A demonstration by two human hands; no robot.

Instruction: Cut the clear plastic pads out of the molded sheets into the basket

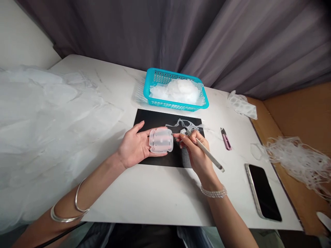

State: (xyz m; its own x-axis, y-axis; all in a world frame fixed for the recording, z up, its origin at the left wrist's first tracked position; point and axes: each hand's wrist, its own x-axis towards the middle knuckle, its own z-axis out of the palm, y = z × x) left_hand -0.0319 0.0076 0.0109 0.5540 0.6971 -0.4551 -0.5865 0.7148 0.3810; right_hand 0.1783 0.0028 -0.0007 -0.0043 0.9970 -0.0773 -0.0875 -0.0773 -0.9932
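Observation:
On the outstretched fingers of my left hand lies a translucent, rounded-square silicone piece with notched corners and small slots. The palm faces up and the thumb stands apart. My right hand grips a slim, pale grey tool like a pen; its working end is hidden, so its kind is unclear. The right index fingertip is at the right edge of the silicone piece. Beneath both hands is a black mat. Thin translucent trimmed strips lie on it, just beyond my right hand.
A turquoise basket behind the mat holds many translucent pieces. A large heap of translucent sheets covers the left side. To the right are pink thread snips, a phone, a crumpled sheet, and tangled offcuts over a cardboard box.

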